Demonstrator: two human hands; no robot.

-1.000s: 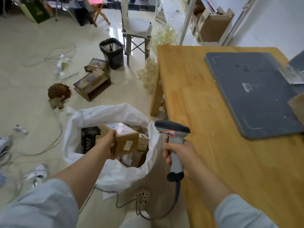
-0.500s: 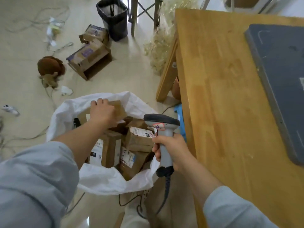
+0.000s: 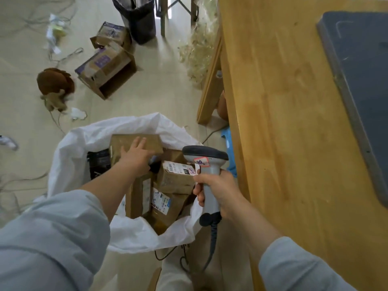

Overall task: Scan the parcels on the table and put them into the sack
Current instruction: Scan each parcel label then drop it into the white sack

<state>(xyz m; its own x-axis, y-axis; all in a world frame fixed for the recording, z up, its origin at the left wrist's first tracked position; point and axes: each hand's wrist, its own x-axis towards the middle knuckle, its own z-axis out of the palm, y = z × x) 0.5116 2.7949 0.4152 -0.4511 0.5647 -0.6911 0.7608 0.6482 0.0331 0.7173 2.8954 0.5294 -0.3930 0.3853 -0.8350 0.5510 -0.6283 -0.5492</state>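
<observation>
A white sack [image 3: 75, 148] stands open on the floor beside the wooden table [image 3: 283, 122]. Several brown cardboard parcels lie inside it. My left hand [image 3: 136, 153] rests with straight fingers on the top brown parcel [image 3: 126, 141] at the back of the sack. A labelled parcel [image 3: 174, 177] lies below it on the right. My right hand [image 3: 218, 190] grips the handle of a grey barcode scanner [image 3: 204, 156], held over the sack's right edge with its cable hanging down.
A dark grey mat [image 3: 361, 80] lies on the table at the right. On the floor are open cardboard boxes [image 3: 105, 68], a brown plush toy [image 3: 55, 85], a black bin [image 3: 138, 19], straw-like filler [image 3: 199, 51] and loose cables.
My left hand carried the parcel into the sack, laid it at the back and opened flat on top. The view tilted downward and nearer the sack. The scanner stayed in my right hand.
</observation>
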